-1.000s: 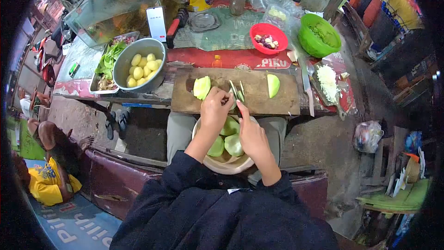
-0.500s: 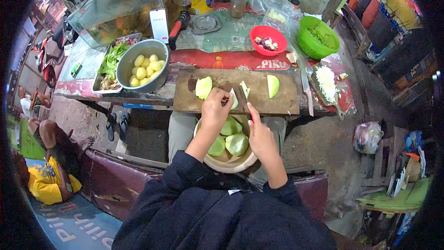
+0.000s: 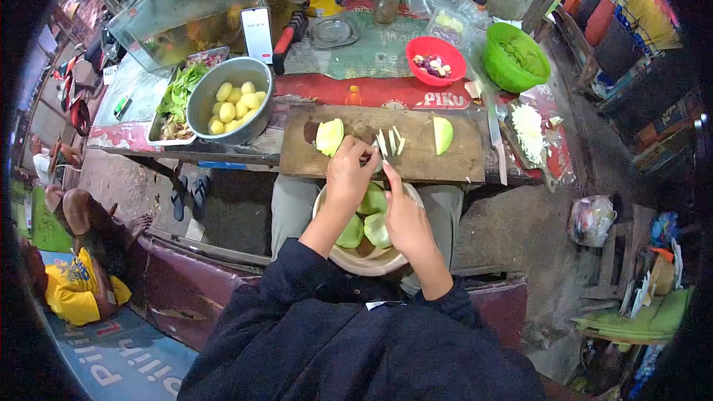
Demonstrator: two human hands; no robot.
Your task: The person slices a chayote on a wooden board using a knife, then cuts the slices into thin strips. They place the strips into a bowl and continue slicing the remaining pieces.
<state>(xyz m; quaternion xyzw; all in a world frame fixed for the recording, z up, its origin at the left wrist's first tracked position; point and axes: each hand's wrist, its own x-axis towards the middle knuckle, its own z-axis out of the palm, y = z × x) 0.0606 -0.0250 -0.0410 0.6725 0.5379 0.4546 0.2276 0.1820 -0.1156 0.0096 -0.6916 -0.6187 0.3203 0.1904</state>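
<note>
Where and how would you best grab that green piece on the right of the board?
Probably across its middle, from above: the green piece has a straight left edge and a rounded right one to pinch between, with bare cutting board on both sides.

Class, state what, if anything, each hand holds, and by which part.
The right hand holds a knife by its handle, mostly hidden in the grip. The left hand is at a pale green piece, largely hidden; its hold cannot be told.
</note>
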